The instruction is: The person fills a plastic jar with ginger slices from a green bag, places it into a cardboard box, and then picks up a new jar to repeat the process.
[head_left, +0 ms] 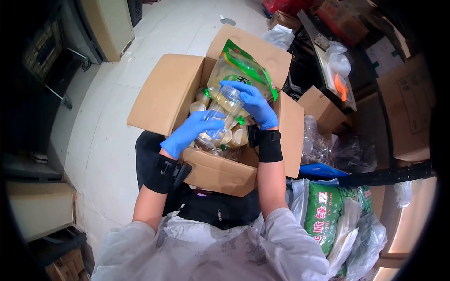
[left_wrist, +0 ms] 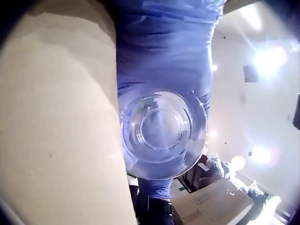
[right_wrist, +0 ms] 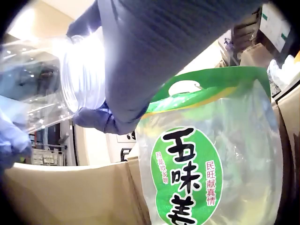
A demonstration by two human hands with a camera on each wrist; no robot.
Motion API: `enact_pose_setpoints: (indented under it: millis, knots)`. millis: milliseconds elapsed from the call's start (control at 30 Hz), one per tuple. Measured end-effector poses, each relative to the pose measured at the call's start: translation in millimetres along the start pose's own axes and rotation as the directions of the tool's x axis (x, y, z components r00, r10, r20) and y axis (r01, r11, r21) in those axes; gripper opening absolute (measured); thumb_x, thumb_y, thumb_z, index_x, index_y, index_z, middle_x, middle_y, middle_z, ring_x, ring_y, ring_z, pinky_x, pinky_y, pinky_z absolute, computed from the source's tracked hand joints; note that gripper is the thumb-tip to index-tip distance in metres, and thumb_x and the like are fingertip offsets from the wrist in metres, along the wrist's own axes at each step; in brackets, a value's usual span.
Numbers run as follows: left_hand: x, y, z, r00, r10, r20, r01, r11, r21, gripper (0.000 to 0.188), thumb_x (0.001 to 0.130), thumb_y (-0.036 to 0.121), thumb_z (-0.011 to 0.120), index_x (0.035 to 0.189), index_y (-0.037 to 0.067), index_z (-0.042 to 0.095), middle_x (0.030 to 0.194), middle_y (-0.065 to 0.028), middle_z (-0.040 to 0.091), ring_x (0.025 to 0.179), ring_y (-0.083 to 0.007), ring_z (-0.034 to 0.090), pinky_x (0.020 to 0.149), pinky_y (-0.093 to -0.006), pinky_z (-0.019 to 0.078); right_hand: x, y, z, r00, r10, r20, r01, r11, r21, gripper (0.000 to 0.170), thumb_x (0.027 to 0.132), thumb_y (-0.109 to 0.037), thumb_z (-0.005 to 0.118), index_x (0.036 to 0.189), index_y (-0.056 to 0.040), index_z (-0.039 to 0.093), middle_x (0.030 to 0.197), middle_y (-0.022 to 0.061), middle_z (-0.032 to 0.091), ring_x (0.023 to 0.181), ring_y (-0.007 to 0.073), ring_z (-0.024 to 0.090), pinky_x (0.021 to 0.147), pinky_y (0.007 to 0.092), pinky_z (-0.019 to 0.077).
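Observation:
A clear plastic jar is held between two blue-gloved hands above an open cardboard box. My left hand grips the jar's body near its base. Round the ribbed clear lid at the other end curl the fingers of my right hand. In the left wrist view the jar's round bottom faces the camera. Beneath the hands, several small jars with pale contents lie in the box. A clear bag with green printing stands upright at the box's far side.
Box flaps spread outward on all sides. To the right are a plastic bag of clear containers and a green printed sack. A shelf with an orange item stands further back. Pale tiled floor extends to the left.

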State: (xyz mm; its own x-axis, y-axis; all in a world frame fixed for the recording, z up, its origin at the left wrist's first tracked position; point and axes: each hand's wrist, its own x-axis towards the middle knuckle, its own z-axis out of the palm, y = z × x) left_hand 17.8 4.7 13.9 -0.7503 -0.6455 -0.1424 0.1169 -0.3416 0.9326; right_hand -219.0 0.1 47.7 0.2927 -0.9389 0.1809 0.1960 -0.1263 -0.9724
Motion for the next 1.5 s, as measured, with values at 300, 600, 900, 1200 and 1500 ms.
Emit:
enact_pose_setpoints:
  millis: [300, 600, 900, 1200, 1500]
  knots:
    - [1, 0, -4, 0.929, 0.314, -0.197, -0.351, 0.916, -0.195, 0.05, 0.093, 0.022, 0.068, 0.136, 0.001, 0.052, 0.118, -0.0091, 0.065, 0.109, -0.0173, 0.064, 0.095, -0.0313, 0.052, 15, 27, -19, 0.986, 0.164, -0.023, -0.14, 0.902, 0.408, 0.052, 0.108, -0.036, 0.041, 0.138, 0.0057, 0.052, 0.129, 0.0172, 0.065, 0.114, 0.0255, 0.066, 0.096, 0.0356, 0.0527]
    - [14, -10, -8, 0.807, 0.473, -0.353, -0.516, 0.856, -0.031, 0.062, 0.086, 0.01, 0.074, 0.139, 0.0, 0.043, 0.125, -0.0142, 0.06, 0.116, -0.0214, 0.061, 0.102, -0.0341, 0.0493, 22, 154, -3, 0.808, 0.588, -0.038, -0.579, 0.804, 0.137, 0.052, 0.103, -0.044, 0.052, 0.122, 0.0035, 0.061, 0.113, 0.0138, 0.069, 0.094, 0.0248, 0.071, 0.077, 0.0363, 0.0635]
    - [13, -7, -6, 0.772, 0.459, -0.44, -0.511, 0.86, 0.0, 0.059, 0.089, 0.018, 0.071, 0.138, 0.0, 0.043, 0.121, -0.0141, 0.062, 0.109, -0.0219, 0.062, 0.097, -0.0348, 0.0506, 18, 171, -22, 0.746, 0.616, -0.253, -0.66, 0.735, -0.156, 0.033, 0.099, -0.025, 0.053, 0.102, 0.005, 0.066, 0.089, 0.0154, 0.07, 0.069, 0.0267, 0.073, 0.057, 0.035, 0.06]
    - [16, -10, -7, 0.758, 0.47, -0.453, -0.489, 0.868, 0.082, 0.055, 0.09, 0.015, 0.069, 0.137, 0.0, 0.044, 0.12, -0.0137, 0.063, 0.107, -0.0203, 0.063, 0.094, -0.0341, 0.0525, 18, 207, -30, 0.88, 0.37, -0.299, -0.425, 0.893, -0.146, 0.026, 0.095, -0.018, 0.056, 0.101, 0.0035, 0.07, 0.089, 0.0096, 0.069, 0.071, 0.0201, 0.068, 0.064, 0.033, 0.0581]
    - [22, -18, -15, 0.758, 0.469, -0.454, -0.505, 0.862, 0.049, 0.056, 0.091, 0.012, 0.07, 0.138, 0.0, 0.043, 0.119, -0.0132, 0.064, 0.104, -0.0205, 0.065, 0.093, -0.0335, 0.054, 22, 185, -30, 0.793, 0.469, -0.388, -0.601, 0.707, -0.374, 0.036, 0.089, -0.007, 0.067, 0.122, 0.007, 0.064, 0.096, 0.0133, 0.071, 0.066, 0.0207, 0.07, 0.06, 0.0306, 0.0583]
